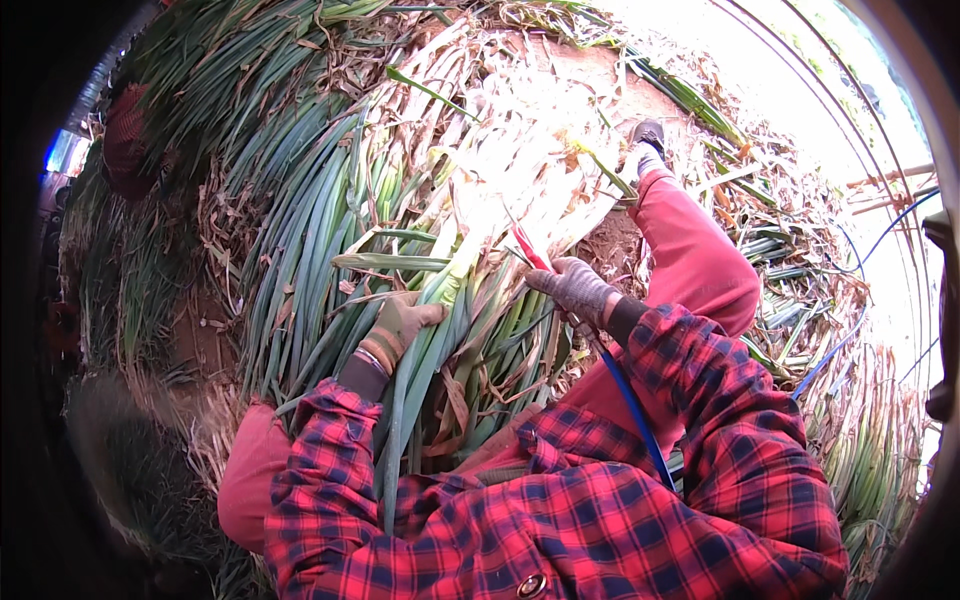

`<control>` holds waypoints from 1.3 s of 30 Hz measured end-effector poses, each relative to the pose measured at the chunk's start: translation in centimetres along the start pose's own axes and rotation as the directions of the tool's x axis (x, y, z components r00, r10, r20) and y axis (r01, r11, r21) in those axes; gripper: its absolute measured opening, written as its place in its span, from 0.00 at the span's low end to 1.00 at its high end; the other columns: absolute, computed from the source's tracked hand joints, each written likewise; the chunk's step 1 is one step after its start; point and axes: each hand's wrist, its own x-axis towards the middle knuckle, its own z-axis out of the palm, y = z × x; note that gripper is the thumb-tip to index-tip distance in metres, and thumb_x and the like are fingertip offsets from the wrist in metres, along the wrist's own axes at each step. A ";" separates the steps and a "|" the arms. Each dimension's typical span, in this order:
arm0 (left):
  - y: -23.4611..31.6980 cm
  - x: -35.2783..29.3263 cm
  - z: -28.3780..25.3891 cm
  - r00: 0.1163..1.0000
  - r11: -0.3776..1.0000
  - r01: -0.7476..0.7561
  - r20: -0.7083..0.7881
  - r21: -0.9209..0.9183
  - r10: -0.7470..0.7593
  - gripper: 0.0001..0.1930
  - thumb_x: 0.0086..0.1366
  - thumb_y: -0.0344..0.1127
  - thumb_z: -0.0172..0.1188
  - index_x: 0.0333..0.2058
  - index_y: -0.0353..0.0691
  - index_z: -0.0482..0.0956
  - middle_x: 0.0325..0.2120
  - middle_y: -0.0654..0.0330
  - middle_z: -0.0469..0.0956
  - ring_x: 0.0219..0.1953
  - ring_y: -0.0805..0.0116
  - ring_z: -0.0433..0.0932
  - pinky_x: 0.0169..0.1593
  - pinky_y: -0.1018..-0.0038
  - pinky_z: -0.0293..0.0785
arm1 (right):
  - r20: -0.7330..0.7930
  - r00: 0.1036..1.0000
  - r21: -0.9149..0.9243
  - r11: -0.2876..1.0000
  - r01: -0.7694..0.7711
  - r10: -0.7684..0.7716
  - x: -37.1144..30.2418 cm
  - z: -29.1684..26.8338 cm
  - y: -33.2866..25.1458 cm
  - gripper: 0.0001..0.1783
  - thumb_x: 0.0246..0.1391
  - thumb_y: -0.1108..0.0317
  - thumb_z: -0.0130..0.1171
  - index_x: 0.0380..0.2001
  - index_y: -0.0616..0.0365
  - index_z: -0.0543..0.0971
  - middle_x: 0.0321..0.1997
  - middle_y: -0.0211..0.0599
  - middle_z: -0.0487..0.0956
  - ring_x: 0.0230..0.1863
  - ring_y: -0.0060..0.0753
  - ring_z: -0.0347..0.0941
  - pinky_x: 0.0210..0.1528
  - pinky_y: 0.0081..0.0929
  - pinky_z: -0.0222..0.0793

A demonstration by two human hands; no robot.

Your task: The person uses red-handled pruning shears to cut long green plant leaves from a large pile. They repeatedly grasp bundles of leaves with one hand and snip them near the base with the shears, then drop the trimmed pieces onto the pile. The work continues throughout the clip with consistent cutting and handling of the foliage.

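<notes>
My left hand (396,330), in a brown knit glove, is closed around a green onion (462,262). Its long green leaves run down toward my lap, and its pale end points away from me. In my right hand (577,288), gloved in grey, is an air gun with a red nozzle (529,246) angled toward the pale stalks. A blue hose (637,412) trails from it back past my right thigh. Under and beyond both hands lies a heap of green onions (300,240), leaves to the left. Glare washes out the stalks around the nozzle tip.
My bent legs flank the heap, the right shoe (649,135) reaching past it. More bundles of green onions (240,60) lie at the far left. Dry peeled leaves (770,210) litter the ground at right, where another blue hose (830,355) runs. Brown soil (590,66) shows at the top.
</notes>
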 end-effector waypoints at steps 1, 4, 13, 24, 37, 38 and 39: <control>0.0 -0.1 0.0 1.000 0.999 0.007 -0.003 -0.034 -0.007 0.15 0.54 0.37 0.59 0.35 0.30 0.80 0.25 0.60 0.79 0.23 0.73 0.75 0.29 0.76 0.71 | 0.012 1.000 -0.005 1.000 -0.017 0.017 0.2 0.1 -0.5 0.24 0.54 0.48 0.59 0.31 0.63 0.73 0.17 0.32 0.70 0.13 0.24 0.66 0.13 0.26 0.62; 0.4 -0.4 0.1 0.999 0.991 0.044 -0.006 -0.128 -0.045 0.14 0.54 0.36 0.59 0.33 0.30 0.80 0.25 0.61 0.79 0.23 0.73 0.75 0.29 0.76 0.71 | -0.035 0.999 -0.050 0.999 0.014 -0.016 1.0 0.0 -0.9 0.26 0.53 0.46 0.60 0.31 0.64 0.74 0.17 0.31 0.70 0.14 0.24 0.66 0.15 0.27 0.63; 1.3 -0.9 -0.2 0.990 0.956 0.142 0.048 -0.255 -0.134 0.10 0.56 0.33 0.57 0.31 0.32 0.80 0.23 0.62 0.77 0.21 0.74 0.75 0.26 0.77 0.71 | -0.126 0.991 0.136 0.990 -0.030 0.047 1.5 -3.0 -1.2 0.29 0.52 0.44 0.62 0.33 0.65 0.75 0.18 0.33 0.72 0.15 0.24 0.67 0.15 0.29 0.63; -0.6 1.1 -1.2 0.965 0.935 0.232 0.182 -0.269 -0.187 0.13 0.64 0.39 0.56 0.40 0.34 0.78 0.26 0.61 0.79 0.22 0.73 0.77 0.27 0.77 0.74 | -0.272 0.957 -0.003 0.994 0.105 -0.102 8.9 -5.6 0.9 0.25 0.51 0.47 0.63 0.29 0.63 0.75 0.18 0.32 0.71 0.15 0.26 0.65 0.17 0.28 0.63; 0.3 0.0 -0.9 0.986 0.951 0.160 0.086 -0.265 -0.142 0.12 0.59 0.38 0.59 0.33 0.33 0.81 0.24 0.62 0.79 0.23 0.73 0.77 0.29 0.76 0.74 | -0.233 0.972 0.137 0.989 0.048 -0.015 9.4 -6.2 -0.3 0.20 0.53 0.53 0.60 0.28 0.63 0.79 0.21 0.31 0.72 0.23 0.26 0.65 0.27 0.29 0.62; 1.4 -0.1 -0.4 0.996 0.986 0.084 0.032 -0.146 -0.080 0.15 0.57 0.42 0.61 0.32 0.33 0.81 0.24 0.59 0.80 0.24 0.70 0.78 0.31 0.73 0.74 | -0.294 0.956 0.195 0.980 0.047 0.013 9.1 -6.7 -0.1 0.20 0.52 0.53 0.60 0.29 0.63 0.79 0.22 0.31 0.73 0.24 0.25 0.65 0.28 0.28 0.63; 2.2 -0.5 -0.5 0.999 1.000 0.023 -0.035 -0.013 -0.023 0.18 0.55 0.46 0.62 0.31 0.33 0.82 0.24 0.56 0.81 0.25 0.67 0.79 0.33 0.71 0.75 | -0.330 0.943 0.259 0.964 0.053 0.037 9.7 -6.7 0.1 0.20 0.52 0.53 0.60 0.30 0.63 0.79 0.24 0.31 0.74 0.25 0.24 0.66 0.30 0.27 0.63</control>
